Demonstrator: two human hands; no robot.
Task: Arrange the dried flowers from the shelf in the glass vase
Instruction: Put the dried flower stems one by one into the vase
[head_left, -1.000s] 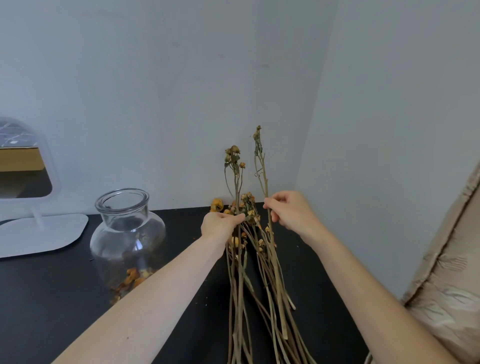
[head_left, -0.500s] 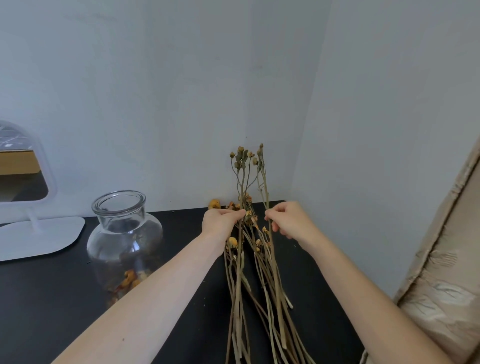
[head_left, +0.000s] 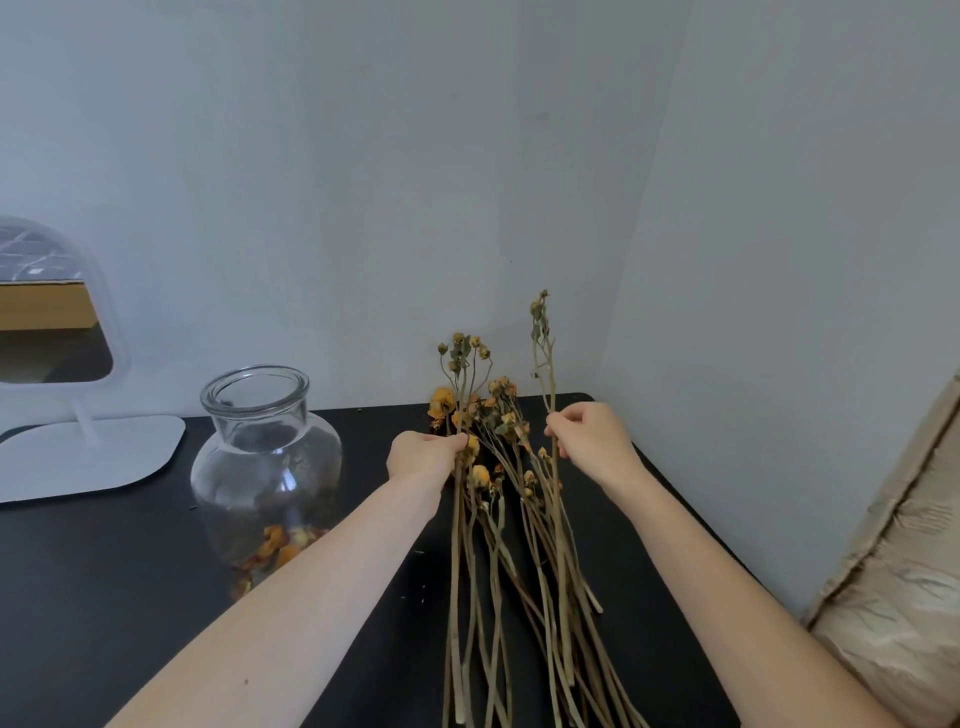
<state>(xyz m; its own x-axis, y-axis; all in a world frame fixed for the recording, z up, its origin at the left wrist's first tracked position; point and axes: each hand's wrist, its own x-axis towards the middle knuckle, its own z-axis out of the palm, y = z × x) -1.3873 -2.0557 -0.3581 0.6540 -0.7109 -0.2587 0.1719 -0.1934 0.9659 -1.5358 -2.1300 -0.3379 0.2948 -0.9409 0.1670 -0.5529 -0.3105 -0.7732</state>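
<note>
A bundle of dried flowers (head_left: 511, 519) with long tan stems and small orange heads lies on the black shelf top (head_left: 130, 571). My left hand (head_left: 423, 454) pinches one stem whose buds (head_left: 462, 353) stand above the bundle. My right hand (head_left: 589, 441) pinches a second stem, its tip (head_left: 540, 322) raised higher and further right. The clear glass vase (head_left: 265, 462) stands to the left of my left arm, with orange petals lying at its bottom and no stems in it.
A white table mirror (head_left: 57, 364) on a flat base stands at the far left. White walls meet in a corner just behind the flowers. A beige patterned fabric (head_left: 904, 571) lies past the shelf's right edge.
The two held stems have drawn apart: my right hand moved right and lifted its stem higher, while my left hand kept its stem near the bundle.
</note>
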